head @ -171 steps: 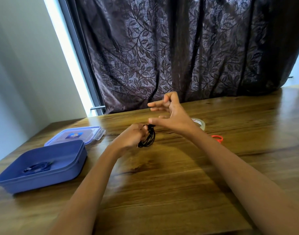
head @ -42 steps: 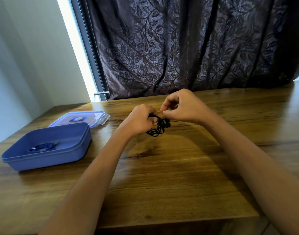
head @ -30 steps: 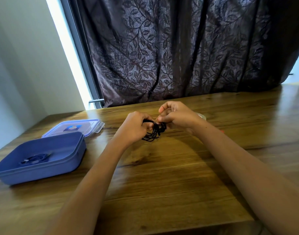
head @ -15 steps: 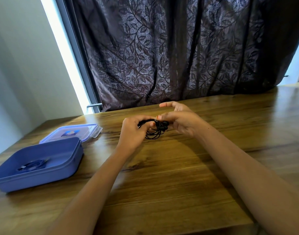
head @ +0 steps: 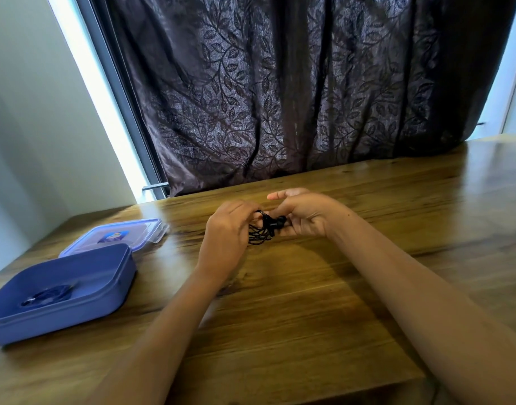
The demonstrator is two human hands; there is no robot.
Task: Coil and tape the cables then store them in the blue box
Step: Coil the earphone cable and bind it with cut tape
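Observation:
A coiled black cable (head: 262,230) hangs between both hands just above the middle of the wooden table (head: 294,317). My left hand (head: 226,232) grips the coil's left side with curled fingers. My right hand (head: 305,216) pinches the coil's top right end, its index finger stretched out to the left. The open blue box (head: 104,290) stands at the left of the table, with another coiled cable (head: 47,294) lying inside it. The tape roll is hidden behind my right hand.
The box's clear-blue lid (head: 116,235) lies flat just behind the box. A dark leaf-patterned curtain (head: 280,97) hangs behind the table's far edge. The table's near edge runs along the bottom right.
The hands have kept turning the coil between them, staying at the same spot. My right hand's fingers have closed in on the coil's end since a second ago.

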